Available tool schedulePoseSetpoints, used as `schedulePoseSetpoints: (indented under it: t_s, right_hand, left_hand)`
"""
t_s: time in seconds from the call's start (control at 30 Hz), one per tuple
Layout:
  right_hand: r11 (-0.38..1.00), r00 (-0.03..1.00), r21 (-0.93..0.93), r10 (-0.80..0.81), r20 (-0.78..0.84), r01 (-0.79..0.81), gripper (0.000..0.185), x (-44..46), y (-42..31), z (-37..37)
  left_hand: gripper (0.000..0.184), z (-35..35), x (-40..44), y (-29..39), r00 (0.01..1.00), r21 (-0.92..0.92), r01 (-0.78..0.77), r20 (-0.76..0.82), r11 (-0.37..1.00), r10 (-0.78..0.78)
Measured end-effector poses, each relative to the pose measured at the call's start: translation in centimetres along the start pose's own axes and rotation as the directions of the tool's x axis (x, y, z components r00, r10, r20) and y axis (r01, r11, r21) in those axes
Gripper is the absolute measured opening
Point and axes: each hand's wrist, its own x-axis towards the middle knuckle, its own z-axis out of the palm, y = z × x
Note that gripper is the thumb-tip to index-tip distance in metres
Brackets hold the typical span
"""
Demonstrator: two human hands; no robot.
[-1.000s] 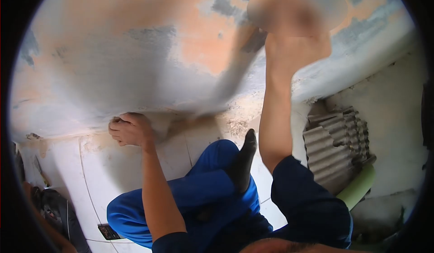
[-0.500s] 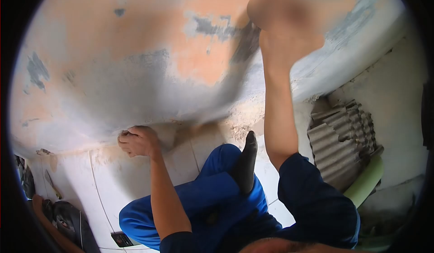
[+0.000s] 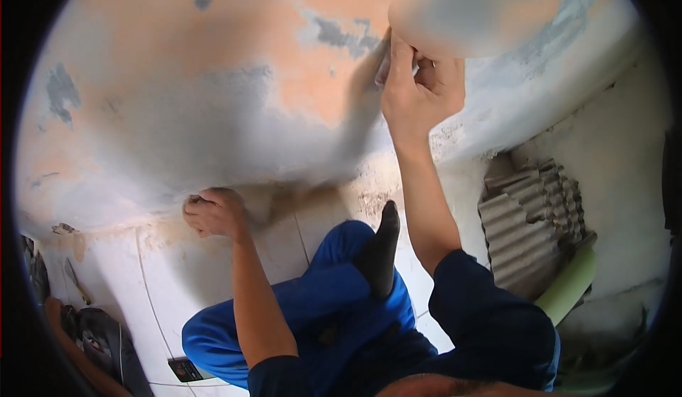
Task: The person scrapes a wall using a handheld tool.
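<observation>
My left hand (image 3: 214, 212) is closed at the foot of the patchy orange and grey wall (image 3: 177, 127), just above the white floor tiles. What its curled fingers hold, if anything, is too small to name. Higher up on the right, my right hand (image 3: 425, 91) is raised against the wall with its fingers pinched together. A small pale object shows at its fingertips, partly hidden by the hand and by a blurred round patch. A dark shadow falls on the wall beside it.
Broken corrugated sheets (image 3: 529, 226) lean at the right beside a green roll (image 3: 568, 283). A knife-like tool (image 3: 77, 281) and a dark bag (image 3: 103, 344) lie at the left, near another person's arm (image 3: 78, 358). A black box (image 3: 186, 370) rests on the floor tiles (image 3: 192, 262).
My right hand has come down and left along the wall, out of the blurred patch. My left hand stays at the wall's foot. The view has shifted slightly.
</observation>
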Motion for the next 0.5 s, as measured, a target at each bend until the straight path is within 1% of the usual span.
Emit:
schedulePoseSetpoints:
  t_s: [0.07, 0.13, 0.17, 0.23, 0.33, 0.4, 0.43, 0.5]
  right_hand:
    - [0.999, 0.999, -0.006, 0.033, 0.002, -0.033, 0.007, 1.1, 0.7, 0.0]
    - [0.974, 0.973, -0.007, 0.228, 0.028, -0.228, 0.008, 5.7, 0.4, 1.0]
    - [0.993, 0.999, 0.114, -0.004, -0.043, 0.009, 0.008, 6.1, 1.2, 1.9]
    - [0.994, 0.994, -0.013, 0.105, -0.041, -0.106, 0.008, 4.1, 1.0, 1.0]
    - [0.994, 0.997, -0.084, 0.069, -0.017, -0.07, 0.007, 1.8, -0.1, 0.3]
    - [0.989, 0.992, -0.079, -0.12, 0.037, 0.123, 0.006, 2.7, 0.4, 0.1]
    - [0.983, 0.996, -0.166, -0.063, 0.064, 0.073, 0.01, 3.9, -0.1, 0.1]
    - [0.986, 0.987, 0.039, 0.16, 0.007, -0.16, 0.008, 4.5, -0.9, 1.2]
  left_hand:
    - [0.043, 0.5, 0.0, -0.6, 1.0, -0.01, 0.006, 0.004, 1.0, -0.006]
    - [0.043, 0.1, 0.1, 0.3, 1.0, -0.01, -0.007, 0.004, 1.0, 0.007]
    - [0.044, -0.5, -0.2, 0.3, 1.0, -0.004, -0.015, 0.017, 1.0, 0.015]
    - [0.044, -0.1, -0.2, 0.0, 1.0, 0.016, 0.001, 0.027, 1.0, -0.002]
    - [0.044, -0.2, -0.4, 0.0, 1.0, -0.018, 0.009, 0.018, 1.0, -0.008]
    - [0.044, 0.2, 0.0, 0.5, 1.0, -0.042, 0.003, -0.007, 0.999, -0.003]
    - [0.043, 0.1, -0.1, 0.3, 1.0, -0.026, -0.01, -0.002, 1.0, 0.01]
    - [0.043, -0.1, -0.4, -0.1, 1.0, -0.006, -0.014, 0.002, 1.0, 0.014]
